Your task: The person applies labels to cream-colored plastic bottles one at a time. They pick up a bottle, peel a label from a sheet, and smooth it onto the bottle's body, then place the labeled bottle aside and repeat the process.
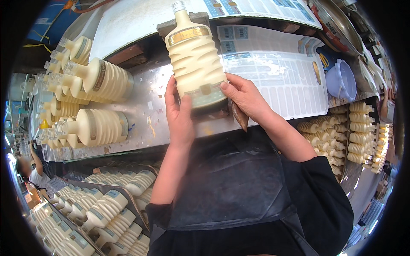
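Observation:
A cream, ribbed glass bottle (pixel 197 64) with a clear neck and gold-and-teal labels lies tilted on a dark block (pixel 200 18), neck pointing away. My left hand (pixel 179 113) grips its lower left side, thumb near the base. My right hand (pixel 247 97) holds the lower right side, thumb pressed by the small gold emblem on the lower label. From under the right palm a brown, pointed flat piece (pixel 239 116) sticks out; its kind is unclear. To the right lie sheets of labels (pixel 273 74), partly peeled, glossy in the light.
Several similar bottles (pixel 104 81) stand at the left of the metal table (pixel 147 115). Racks of bottles (pixel 102 209) fill the lower left, and more bottles (pixel 329 130) the right. A lilac bucket (pixel 341 81) sits beside the sheets. A person (pixel 35 170) is at the far left.

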Motion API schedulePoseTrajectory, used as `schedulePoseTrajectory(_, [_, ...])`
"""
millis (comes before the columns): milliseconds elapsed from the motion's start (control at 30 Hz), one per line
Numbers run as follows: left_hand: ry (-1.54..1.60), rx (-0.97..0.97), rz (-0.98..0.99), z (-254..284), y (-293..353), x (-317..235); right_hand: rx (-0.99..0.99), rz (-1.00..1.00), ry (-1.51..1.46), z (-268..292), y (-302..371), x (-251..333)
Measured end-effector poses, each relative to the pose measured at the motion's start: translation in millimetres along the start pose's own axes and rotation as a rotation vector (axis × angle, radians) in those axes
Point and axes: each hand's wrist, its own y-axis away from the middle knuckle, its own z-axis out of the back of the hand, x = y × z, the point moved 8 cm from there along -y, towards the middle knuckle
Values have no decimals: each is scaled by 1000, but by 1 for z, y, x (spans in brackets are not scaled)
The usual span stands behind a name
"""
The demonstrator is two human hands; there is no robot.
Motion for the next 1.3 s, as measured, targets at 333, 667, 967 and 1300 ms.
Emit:
schedulePoseTrajectory(333, [91, -10, -2, -1, 1, 1, -7, -11, -53, 1, 1, -5])
schedulePoseTrajectory(667, [-255, 63, -112, 12, 5, -2, -29, -117, -41, 13, 6, 10])
schedulePoseTrajectory(967, [-894, -64, -600, -8, 13, -48, -12, -185, 7, 18, -3, -15])
schedulePoseTrajectory(1300, [-892, -38, -538, -1, 13, -42, -7, -179, 56, 19, 1, -3])
